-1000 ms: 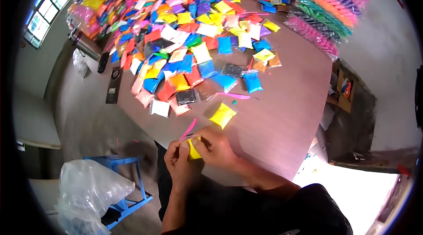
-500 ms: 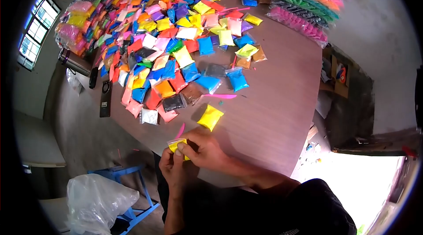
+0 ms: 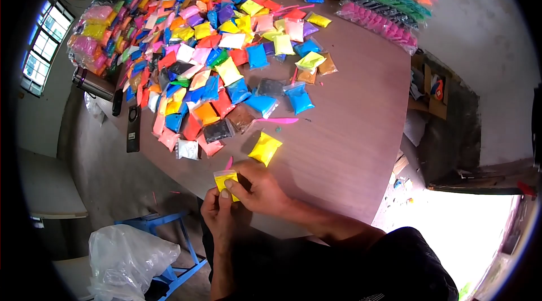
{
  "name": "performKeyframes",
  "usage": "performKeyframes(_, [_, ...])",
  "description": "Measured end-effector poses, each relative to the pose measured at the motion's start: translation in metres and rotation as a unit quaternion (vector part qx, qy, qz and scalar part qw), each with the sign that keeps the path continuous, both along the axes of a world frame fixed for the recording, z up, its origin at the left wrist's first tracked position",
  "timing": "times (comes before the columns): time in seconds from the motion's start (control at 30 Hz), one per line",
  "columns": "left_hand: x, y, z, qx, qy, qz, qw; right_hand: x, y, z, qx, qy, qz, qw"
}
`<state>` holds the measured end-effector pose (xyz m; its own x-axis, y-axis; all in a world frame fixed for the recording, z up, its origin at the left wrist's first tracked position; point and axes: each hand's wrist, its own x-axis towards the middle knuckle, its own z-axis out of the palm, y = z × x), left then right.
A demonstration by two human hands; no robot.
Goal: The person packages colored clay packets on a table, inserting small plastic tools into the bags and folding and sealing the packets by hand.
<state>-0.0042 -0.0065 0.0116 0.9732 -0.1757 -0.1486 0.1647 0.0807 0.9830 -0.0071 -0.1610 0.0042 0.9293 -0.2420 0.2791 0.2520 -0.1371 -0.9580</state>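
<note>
"Fingers (image 3: 225,194) of both our hands are nearly closed, pinching one small yellow packet (image 3: 226,178) at the near edge of the counter (image 3: 350,143)."

"What do we see from the left?"

"A clear plastic bag (image 3: 127,258) by a blue stool (image 3: 185,230), then a heap of coloured packets (image 3: 186,33) across the counter."

"And between us?"

"Our left hand (image 3: 219,214) grips the packet's lower edge; our right hand (image 3: 261,191) presses a thumb to its front, clear strip uppermost."

"Farther right?"

"A loose yellow packet (image 3: 265,149) lies just beyond our right hand, near a pink strip (image 3: 278,121); wrapped bundles (image 3: 389,3) are stacked at the far corner, and a cardboard box (image 3: 438,108) sits past the counter's edge."
</note>
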Motion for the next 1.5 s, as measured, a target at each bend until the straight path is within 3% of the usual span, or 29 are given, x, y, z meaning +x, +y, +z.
performKeyframes(0.07, [0.000, -0.001, -0.001, -0.045, 0.009, 0.003, 0.999, 0.001, 0.001, -0.001, -0.027, -0.019, -0.007, 0.999])
performKeyframes(0.2, [0.002, 0.004, 0.000, -0.039, 0.017, -0.009, 0.999, 0.002, 0.003, -0.006, 0.028, -0.002, 0.004, 1.000])
performKeyframes(0.4, [0.003, 0.004, 0.009, 0.052, 0.001, -0.027, 0.998, -0.001, 0.004, -0.002, 0.052, 0.022, -0.004, 0.998])
performKeyframes(0.63, [0.000, 0.011, 0.004, -0.023, 0.010, -0.036, 0.999, -0.003, 0.006, 0.005, 0.094, 0.050, 0.000, 0.994])
performKeyframes(0.87, [0.003, -0.001, 0.022, 0.027, 0.015, -0.023, 0.999, -0.002, 0.005, -0.005, 0.100, 0.035, 0.015, 0.994])
performKeyframes(1.07, [0.001, 0.005, 0.005, -0.022, -0.014, -0.021, 0.999, -0.002, 0.005, -0.007, 0.080, 0.034, 0.032, 0.996])
performKeyframes(1.17, [0.000, 0.011, 0.002, 0.011, 0.000, -0.032, 0.999, -0.002, 0.004, -0.009, 0.073, 0.035, 0.038, 0.996])
performKeyframes(1.27, [0.000, 0.002, 0.014, 0.028, 0.002, -0.019, 0.999, -0.002, 0.009, -0.007, 0.152, 0.050, 0.011, 0.987])
performKeyframes(1.5, [0.003, 0.007, 0.009, 0.022, 0.000, -0.017, 1.000, -0.003, 0.004, 0.001, 0.108, 0.060, 0.036, 0.992])
